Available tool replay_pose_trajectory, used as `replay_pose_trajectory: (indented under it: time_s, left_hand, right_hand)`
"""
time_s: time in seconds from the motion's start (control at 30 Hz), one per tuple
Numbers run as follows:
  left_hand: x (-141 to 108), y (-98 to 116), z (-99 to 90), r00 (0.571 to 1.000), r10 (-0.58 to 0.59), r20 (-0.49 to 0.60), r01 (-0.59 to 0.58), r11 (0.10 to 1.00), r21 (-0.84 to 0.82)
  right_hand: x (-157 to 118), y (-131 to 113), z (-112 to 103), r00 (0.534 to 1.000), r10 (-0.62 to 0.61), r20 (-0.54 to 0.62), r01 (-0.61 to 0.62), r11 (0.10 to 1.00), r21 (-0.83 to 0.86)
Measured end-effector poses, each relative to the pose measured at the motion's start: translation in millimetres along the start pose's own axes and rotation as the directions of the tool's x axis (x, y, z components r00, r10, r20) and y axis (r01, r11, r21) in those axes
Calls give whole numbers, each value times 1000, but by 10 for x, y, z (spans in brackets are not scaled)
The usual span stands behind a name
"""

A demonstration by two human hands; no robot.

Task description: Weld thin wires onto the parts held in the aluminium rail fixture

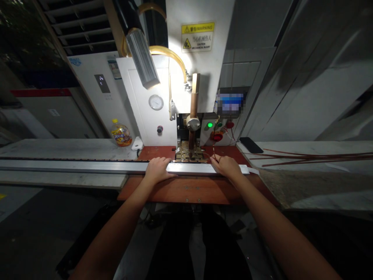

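Observation:
A long silver metal bar [192, 168] lies sideways across the reddish-brown work board [175, 190], under the upright copper-coloured electrode [191, 140] of a machine. My left hand [158, 170] is closed round the bar left of the electrode, thumb along the near side. To the right of the electrode, my right hand [228, 168] rests against the bar, its thumb and forefinger pinched on a thin copper-coloured wire [214, 151]. Where this wire ends is hard to make out. Beneath the electrode tip sits a small brass-coloured fixture [186, 151], partly behind the bar.
A bottle of orange liquid [121, 134] and a white device [137, 144] stand at left. At right lie a dark phone [251, 145] and several thin copper-coloured rods [309, 156]. A lamp [142, 58] hangs over the machine panel, near a pressure gauge [155, 102] and a lit green button [210, 125].

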State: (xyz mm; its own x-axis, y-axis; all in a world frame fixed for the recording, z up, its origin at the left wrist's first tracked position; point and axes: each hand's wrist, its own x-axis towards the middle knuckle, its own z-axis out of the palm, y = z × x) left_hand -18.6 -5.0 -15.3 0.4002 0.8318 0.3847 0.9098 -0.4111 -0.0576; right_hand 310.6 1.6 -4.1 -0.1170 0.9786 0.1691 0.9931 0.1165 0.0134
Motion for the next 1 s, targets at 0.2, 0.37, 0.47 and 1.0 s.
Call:
replay_pose_trajectory:
  time_s: [0.2, 0.37, 0.47, 1.0]
  left_hand:
    - [35, -27, 9, 998, 1, 64, -1, 1000, 0]
    - [60, -23, -22, 992, -19, 125, 21, 1000, -10]
    - [73, -15, -39, 990, -26, 141, 28, 1000, -12]
    - [102, -15, -70, 986, -26, 164, 28, 1000, -10]
  right_hand:
    - [42, 16, 15, 1000, -2, 6, 2, 1000, 25]
    - [61, 26, 28, 1000, -4, 10, 3, 999, 53]
    - [70, 27, 29, 1000, -1, 7, 0, 998, 62]
    - [93, 23, 21, 1000, 4, 15, -6, 995, 101]
